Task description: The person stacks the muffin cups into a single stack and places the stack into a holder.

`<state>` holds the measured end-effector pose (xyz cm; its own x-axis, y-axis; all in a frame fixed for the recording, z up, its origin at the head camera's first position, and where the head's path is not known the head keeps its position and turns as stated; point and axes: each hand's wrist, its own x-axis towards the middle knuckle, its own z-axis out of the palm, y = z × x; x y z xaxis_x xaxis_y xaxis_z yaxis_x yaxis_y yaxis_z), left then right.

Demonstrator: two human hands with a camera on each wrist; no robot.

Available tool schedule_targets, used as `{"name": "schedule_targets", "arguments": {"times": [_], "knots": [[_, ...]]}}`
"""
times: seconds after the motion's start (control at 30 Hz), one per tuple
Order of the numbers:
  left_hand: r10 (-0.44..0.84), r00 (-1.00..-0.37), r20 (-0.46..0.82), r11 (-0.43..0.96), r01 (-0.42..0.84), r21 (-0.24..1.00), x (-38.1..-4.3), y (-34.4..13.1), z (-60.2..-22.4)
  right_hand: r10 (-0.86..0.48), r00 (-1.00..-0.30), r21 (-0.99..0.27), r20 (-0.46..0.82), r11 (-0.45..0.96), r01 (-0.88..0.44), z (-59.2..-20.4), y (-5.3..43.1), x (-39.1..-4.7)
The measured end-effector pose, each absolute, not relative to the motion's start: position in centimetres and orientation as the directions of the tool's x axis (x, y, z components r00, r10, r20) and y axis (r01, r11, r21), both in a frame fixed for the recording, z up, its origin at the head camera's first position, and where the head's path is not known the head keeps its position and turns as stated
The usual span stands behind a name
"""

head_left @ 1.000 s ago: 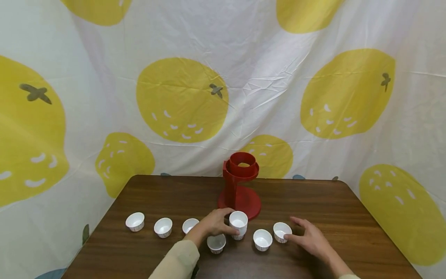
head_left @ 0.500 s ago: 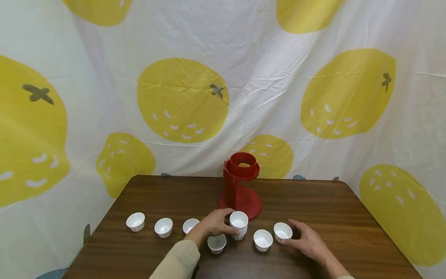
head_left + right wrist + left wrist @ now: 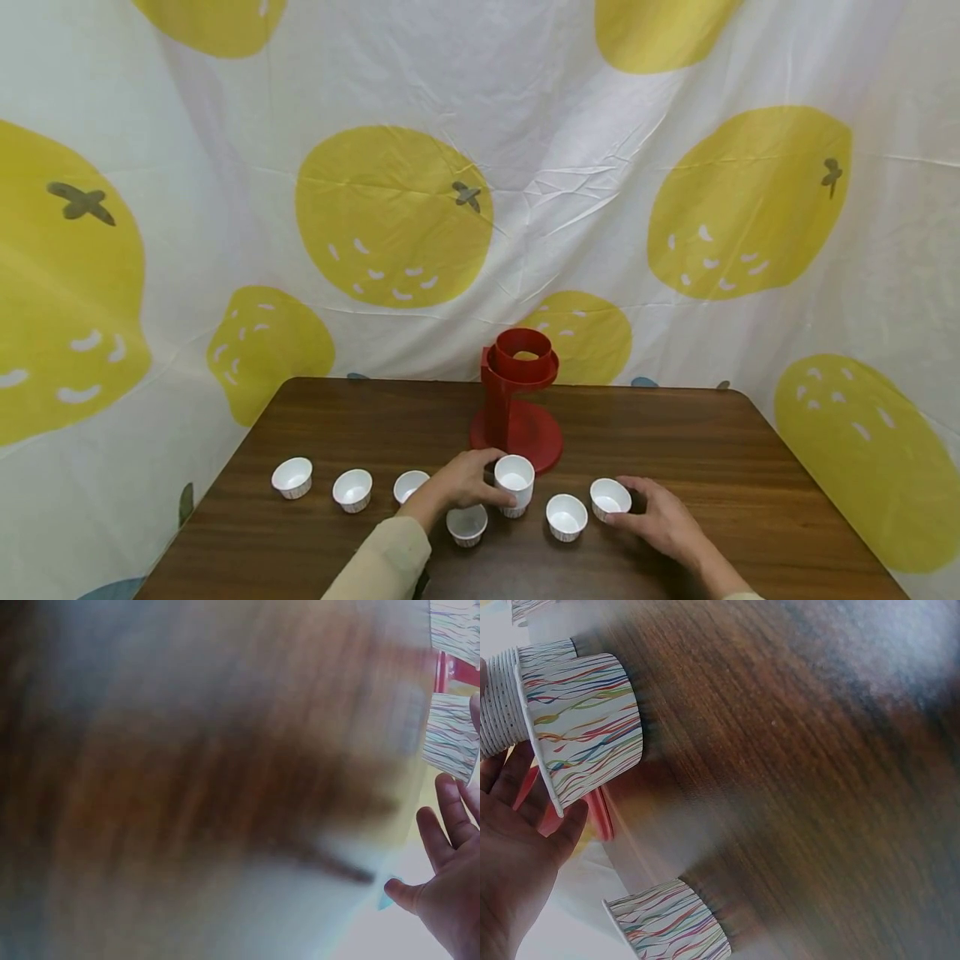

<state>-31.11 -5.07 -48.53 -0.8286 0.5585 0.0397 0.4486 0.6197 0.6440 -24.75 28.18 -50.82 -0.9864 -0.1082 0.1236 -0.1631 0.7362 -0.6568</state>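
My left hand [image 3: 471,483] grips a stack of white paper cups [image 3: 514,477] in front of the red stand, thumb on the near side. Its ribbed edge of nested rims [image 3: 499,705] shows in the left wrist view. Just nearer stands a single paper cup [image 3: 467,527] with coloured wavy stripes. My right hand [image 3: 663,518] holds the rightmost paper cup [image 3: 611,497] between thumb and index finger, its other fingers [image 3: 451,806] spread apart. Another paper cup [image 3: 566,517] sits between that cup and the stack.
Farther left, a row of paper cups [image 3: 292,477] stands on the brown wooden table [image 3: 390,417], one partly behind the left wrist. A red stand with a ring-shaped top [image 3: 522,358] is at the back middle. A lemon-print cloth [image 3: 562,208] hangs behind the table.
My right hand has closed in on the rightmost paper cup, its index finger shifting slightly left to the rim. The left hand and the stack have stayed in place.
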Motion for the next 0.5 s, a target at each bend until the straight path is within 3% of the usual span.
{"name": "schedule_targets", "arguments": {"times": [0.5], "knots": [[0.559,-0.828,0.041,0.607,0.443,0.659,-31.1,-5.1,-48.6,-0.084,-0.985,-0.645,0.150,0.747,-0.162,-49.4,27.3,-25.1]]}}
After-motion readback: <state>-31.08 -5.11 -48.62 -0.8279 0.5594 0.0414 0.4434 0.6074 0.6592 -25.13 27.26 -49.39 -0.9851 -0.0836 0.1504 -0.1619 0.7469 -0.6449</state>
